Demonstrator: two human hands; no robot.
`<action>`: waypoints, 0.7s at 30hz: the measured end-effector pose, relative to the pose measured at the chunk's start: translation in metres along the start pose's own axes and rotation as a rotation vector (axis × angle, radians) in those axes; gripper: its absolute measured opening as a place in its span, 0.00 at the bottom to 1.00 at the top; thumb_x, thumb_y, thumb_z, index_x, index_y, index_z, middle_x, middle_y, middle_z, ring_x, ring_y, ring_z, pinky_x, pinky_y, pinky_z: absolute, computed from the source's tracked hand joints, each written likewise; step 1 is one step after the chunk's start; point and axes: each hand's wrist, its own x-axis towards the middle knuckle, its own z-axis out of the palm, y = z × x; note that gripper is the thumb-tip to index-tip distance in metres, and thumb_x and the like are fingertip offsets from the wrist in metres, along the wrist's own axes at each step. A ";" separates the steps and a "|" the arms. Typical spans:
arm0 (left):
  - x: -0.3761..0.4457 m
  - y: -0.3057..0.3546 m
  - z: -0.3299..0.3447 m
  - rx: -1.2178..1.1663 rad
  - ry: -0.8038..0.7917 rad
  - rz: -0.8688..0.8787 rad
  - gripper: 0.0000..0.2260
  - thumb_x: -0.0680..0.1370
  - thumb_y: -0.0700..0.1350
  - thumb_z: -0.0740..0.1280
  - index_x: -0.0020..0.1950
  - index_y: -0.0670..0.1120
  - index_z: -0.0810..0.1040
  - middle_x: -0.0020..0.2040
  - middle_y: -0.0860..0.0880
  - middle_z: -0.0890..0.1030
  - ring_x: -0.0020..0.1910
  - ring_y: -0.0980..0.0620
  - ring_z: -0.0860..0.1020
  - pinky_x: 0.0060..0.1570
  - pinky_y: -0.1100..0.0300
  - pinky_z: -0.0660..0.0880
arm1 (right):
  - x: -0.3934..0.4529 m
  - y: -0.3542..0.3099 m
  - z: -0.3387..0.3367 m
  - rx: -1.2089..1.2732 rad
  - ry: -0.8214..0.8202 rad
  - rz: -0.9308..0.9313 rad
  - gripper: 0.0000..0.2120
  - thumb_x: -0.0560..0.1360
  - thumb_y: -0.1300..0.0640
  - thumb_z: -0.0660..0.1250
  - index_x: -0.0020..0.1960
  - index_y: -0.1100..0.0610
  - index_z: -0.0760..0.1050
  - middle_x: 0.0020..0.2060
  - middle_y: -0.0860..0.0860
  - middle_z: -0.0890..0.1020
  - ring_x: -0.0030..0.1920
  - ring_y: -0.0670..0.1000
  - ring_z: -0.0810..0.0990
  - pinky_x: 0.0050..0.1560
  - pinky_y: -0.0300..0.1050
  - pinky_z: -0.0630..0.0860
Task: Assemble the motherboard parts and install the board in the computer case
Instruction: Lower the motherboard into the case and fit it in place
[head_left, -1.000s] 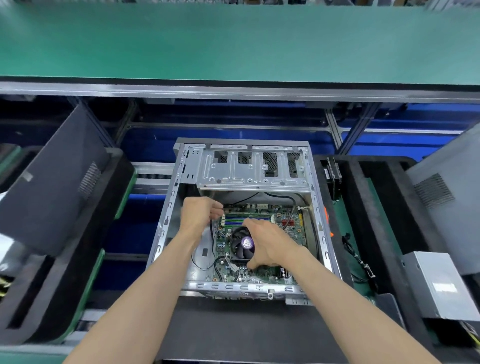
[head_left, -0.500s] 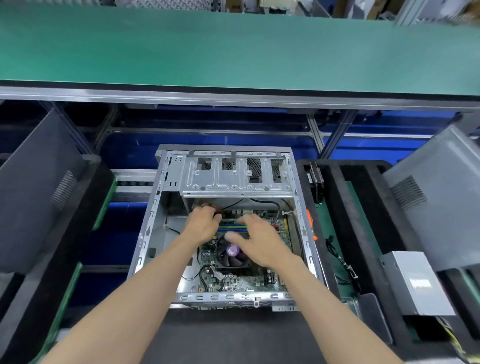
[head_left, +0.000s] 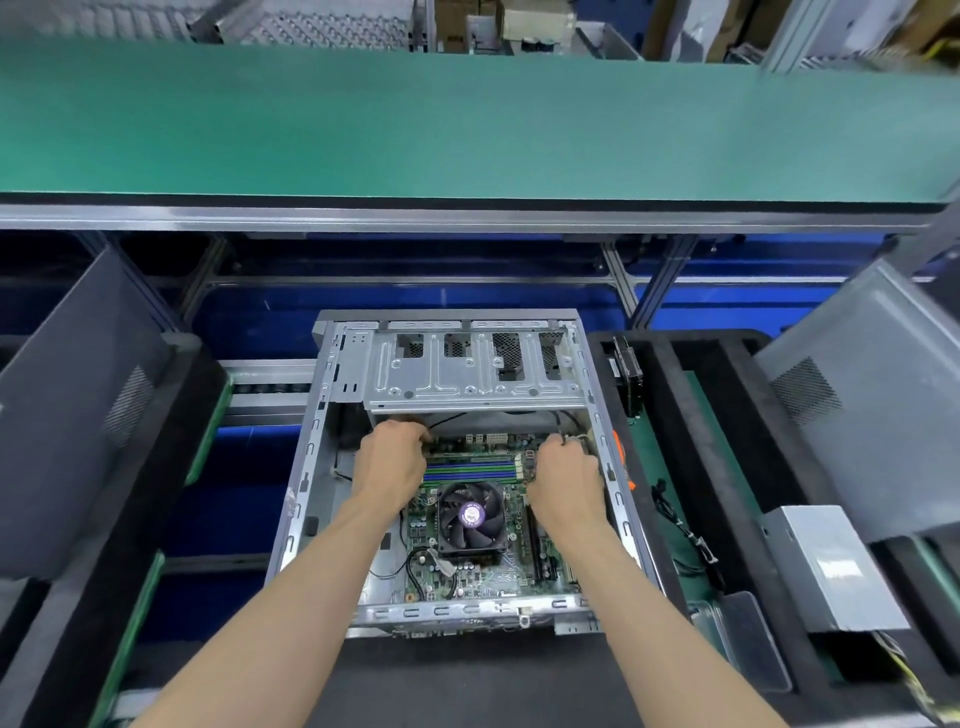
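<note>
Reaching into the open computer case (head_left: 306, 467), both hands sit at the far corners of the motherboard (head_left: 483, 571) lying inside. The left hand (head_left: 389, 462) and right hand (head_left: 563, 480) curl their fingers downward, hiding the fingertips; whether they grip anything cannot be told.

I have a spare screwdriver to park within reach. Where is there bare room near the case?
The black mat strip between the forearms, in front of the computer case, is bare. The green conveyor surface beyond the rail is bare too. It is crowded inside the case, around the left hand, right hand and fan.
</note>
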 end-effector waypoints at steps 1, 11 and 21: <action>-0.002 0.000 0.001 0.005 -0.013 0.006 0.16 0.79 0.36 0.61 0.58 0.52 0.83 0.55 0.46 0.82 0.52 0.42 0.80 0.47 0.51 0.77 | 0.000 -0.001 0.001 -0.030 0.018 0.003 0.15 0.76 0.60 0.70 0.60 0.62 0.72 0.55 0.59 0.78 0.53 0.58 0.81 0.45 0.47 0.77; -0.008 0.019 -0.001 -0.168 -0.148 0.248 0.12 0.77 0.41 0.63 0.53 0.50 0.84 0.53 0.49 0.81 0.50 0.49 0.78 0.51 0.56 0.76 | -0.005 0.004 0.002 -0.130 0.007 -0.089 0.08 0.76 0.65 0.67 0.54 0.58 0.75 0.51 0.56 0.81 0.50 0.58 0.83 0.38 0.45 0.69; -0.019 0.054 0.001 -0.360 -0.186 0.422 0.09 0.78 0.45 0.66 0.54 0.51 0.84 0.51 0.54 0.83 0.51 0.54 0.78 0.55 0.56 0.74 | -0.011 0.004 0.002 0.151 0.124 -0.194 0.08 0.80 0.55 0.60 0.55 0.56 0.75 0.49 0.54 0.81 0.48 0.60 0.80 0.38 0.49 0.72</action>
